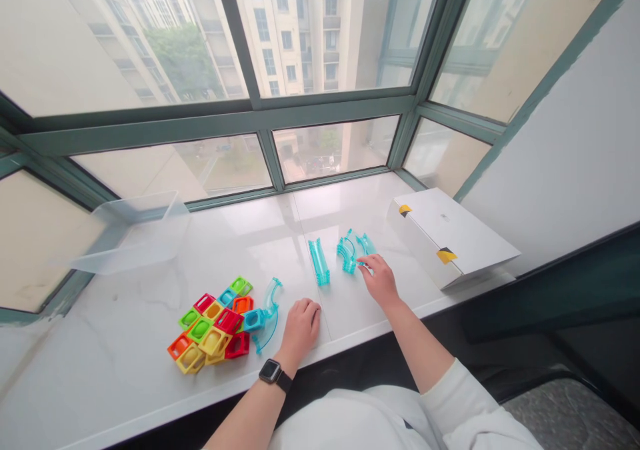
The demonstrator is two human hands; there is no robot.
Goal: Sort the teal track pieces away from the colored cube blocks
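A curved translucent turquoise track piece lies right at the right hand's fingertips, with a second curved piece just beyond them and a straight channel piece to their left. All rest on a white marble-patterned counter under green-framed windows. The right hand reaches forward, thumb and index finger nearly together; whether they pinch the track's edge I cannot tell. Nearer the body, the left hand lies loosely curled on the counter, its palm hidden. Left of it sit another curved track and a heap of colored hollow blocks. Farther left stands a translucent plastic bin; right of both hands, a closed white box with yellow-black tabs.
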